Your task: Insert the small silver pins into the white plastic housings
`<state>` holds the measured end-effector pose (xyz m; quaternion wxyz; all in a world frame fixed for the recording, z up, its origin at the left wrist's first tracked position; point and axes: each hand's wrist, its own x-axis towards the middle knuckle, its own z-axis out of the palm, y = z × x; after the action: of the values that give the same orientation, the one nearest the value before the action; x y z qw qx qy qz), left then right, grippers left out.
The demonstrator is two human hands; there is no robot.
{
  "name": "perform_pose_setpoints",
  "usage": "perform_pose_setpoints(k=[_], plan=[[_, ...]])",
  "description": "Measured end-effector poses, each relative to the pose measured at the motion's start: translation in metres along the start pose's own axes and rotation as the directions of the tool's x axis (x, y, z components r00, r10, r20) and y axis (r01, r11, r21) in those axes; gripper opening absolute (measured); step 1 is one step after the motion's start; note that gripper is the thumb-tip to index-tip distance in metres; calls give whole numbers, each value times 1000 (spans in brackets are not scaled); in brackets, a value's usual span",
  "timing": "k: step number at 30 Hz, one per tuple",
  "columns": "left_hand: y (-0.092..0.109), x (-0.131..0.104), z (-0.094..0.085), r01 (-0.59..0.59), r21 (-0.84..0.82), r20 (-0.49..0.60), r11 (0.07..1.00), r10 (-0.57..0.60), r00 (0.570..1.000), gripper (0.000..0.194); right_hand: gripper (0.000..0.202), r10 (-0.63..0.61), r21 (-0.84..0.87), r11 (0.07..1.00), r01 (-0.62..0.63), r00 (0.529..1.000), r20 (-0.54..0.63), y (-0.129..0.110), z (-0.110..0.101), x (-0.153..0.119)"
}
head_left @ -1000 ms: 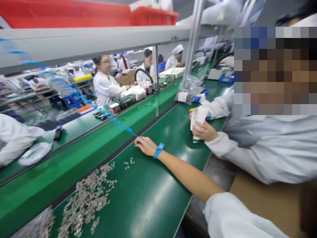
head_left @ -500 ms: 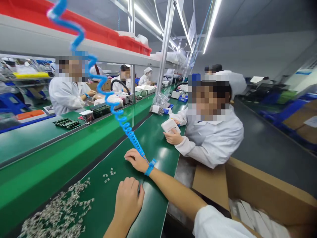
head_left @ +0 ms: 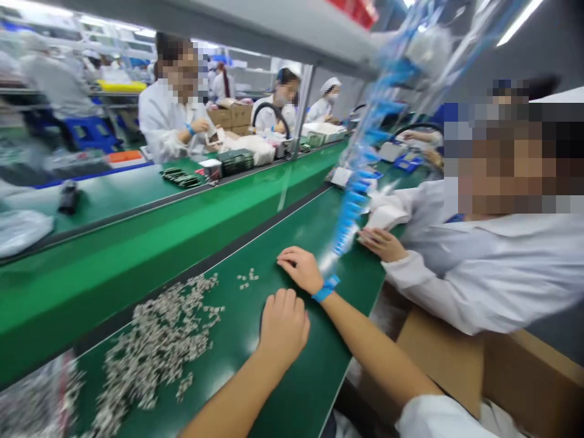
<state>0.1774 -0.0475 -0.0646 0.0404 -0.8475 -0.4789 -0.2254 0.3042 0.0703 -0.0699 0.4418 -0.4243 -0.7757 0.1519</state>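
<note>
My left hand (head_left: 283, 322) rests back-up on the green work surface (head_left: 237, 389), fingers curled under and close together; whatever its palm may hold is hidden. Just beyond it, my right hand (head_left: 302, 269) has thumb and fingertips drawn together over the surface; anything between them is too small to make out. A blue strap (head_left: 326, 288) with a coiled blue cord (head_left: 353, 213) circles my right wrist. Several small metal parts (head_left: 247, 278) lie left of my right hand. A large spread pile of similar parts (head_left: 159, 334) lies further left.
At the right, a person in a white coat (head_left: 483, 274) has a hand near a white item. A cardboard box (head_left: 442, 353) stands below the table edge. A plastic bag of parts (head_left: 36, 395) is at lower left. Green boards (head_left: 180, 177) lie across the raised green divider (head_left: 150, 237).
The view has swung left, bringing the bag and more of the pile into sight. My left hand's fingers look more curled and its thumb closer in. The co-worker's white item has tilted.
</note>
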Motion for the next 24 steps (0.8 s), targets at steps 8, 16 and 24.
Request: perform_pose_setpoints(k=[8,16,24], plan=[[-59,7,-15,353,236,-119,905,-334,935,10,18,-166,70,985,159,979,120,-12,3,-2],[-79,1,0,372,-23,-232,928,-367,901,24,22,-460,132,886,445,803,379,-19,16,-5],[-87,8,-5,230,-311,-391,922,-345,853,15,22,-337,90,941,326,921,193,-17,1,-2]])
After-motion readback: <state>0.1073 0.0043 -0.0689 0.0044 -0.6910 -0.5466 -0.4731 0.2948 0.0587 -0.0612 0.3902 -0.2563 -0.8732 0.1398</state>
